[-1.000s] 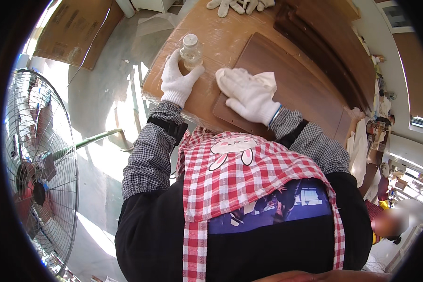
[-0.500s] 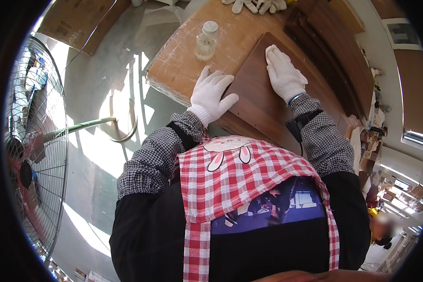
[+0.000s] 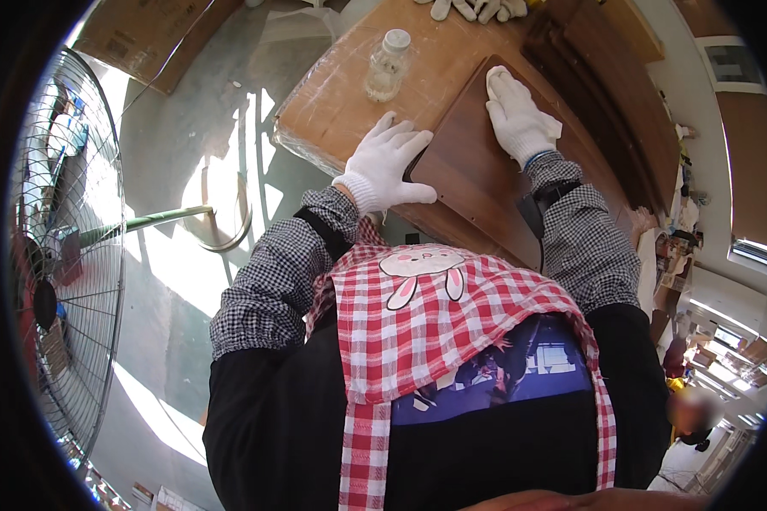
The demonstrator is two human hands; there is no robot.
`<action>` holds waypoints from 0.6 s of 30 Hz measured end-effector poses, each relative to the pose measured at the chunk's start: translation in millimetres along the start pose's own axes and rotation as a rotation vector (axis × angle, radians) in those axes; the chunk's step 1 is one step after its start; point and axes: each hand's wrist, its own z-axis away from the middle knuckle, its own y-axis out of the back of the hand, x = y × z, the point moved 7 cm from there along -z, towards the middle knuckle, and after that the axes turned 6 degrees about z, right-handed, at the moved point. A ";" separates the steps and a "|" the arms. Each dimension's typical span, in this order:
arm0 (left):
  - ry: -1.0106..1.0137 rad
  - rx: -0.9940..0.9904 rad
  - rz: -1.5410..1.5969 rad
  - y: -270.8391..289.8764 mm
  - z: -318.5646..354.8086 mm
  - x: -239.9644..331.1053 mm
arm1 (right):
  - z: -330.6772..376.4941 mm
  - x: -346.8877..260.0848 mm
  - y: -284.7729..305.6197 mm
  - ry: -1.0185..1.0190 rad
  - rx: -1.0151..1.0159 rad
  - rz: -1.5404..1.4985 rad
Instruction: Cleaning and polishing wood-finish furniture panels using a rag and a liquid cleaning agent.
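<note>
A dark brown wooden board (image 3: 477, 170) lies on a light wooden tabletop (image 3: 332, 111). My left hand (image 3: 388, 162), in a white glove, rests flat at the board's near left corner, fingers spread. My right hand (image 3: 516, 119), also gloved, presses a white cloth (image 3: 498, 81) onto the far end of the board. A small clear bottle (image 3: 388, 64) with a white cap stands on the tabletop, apart from both hands, beyond my left hand.
A large standing fan (image 3: 60, 264) is on the floor at the left, its pole (image 3: 158, 221) leading to a round base. Cardboard (image 3: 145, 34) lies at the upper left. Spare white gloves (image 3: 473, 8) lie at the table's far edge. Dark planks (image 3: 614, 77) are stacked at the right.
My left hand let go of the bottle and came down to the board's near corner. My right hand slid with the cloth to the board's far end.
</note>
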 end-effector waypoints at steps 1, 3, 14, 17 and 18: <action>-0.034 -0.033 -0.034 0.5 0.5 -0.8 | 12.9 -27.2 -2.1 0.150 0.010 -0.003; -0.068 -0.063 -0.047 3.4 -0.2 -5.5 | 54.6 -73.7 -3.7 0.462 -0.004 -0.034; -0.088 -0.067 -0.095 5.0 -2.1 -5.5 | 37.2 -54.8 -1.7 0.283 0.044 -0.069; -0.089 -0.080 -0.098 2.6 -4.4 -6.3 | 92.7 -127.0 -8.9 0.601 -0.086 -0.263; -0.090 -0.095 -0.181 0.7 -6.1 -6.9 | 112.9 -130.7 -0.7 0.608 -0.081 -0.166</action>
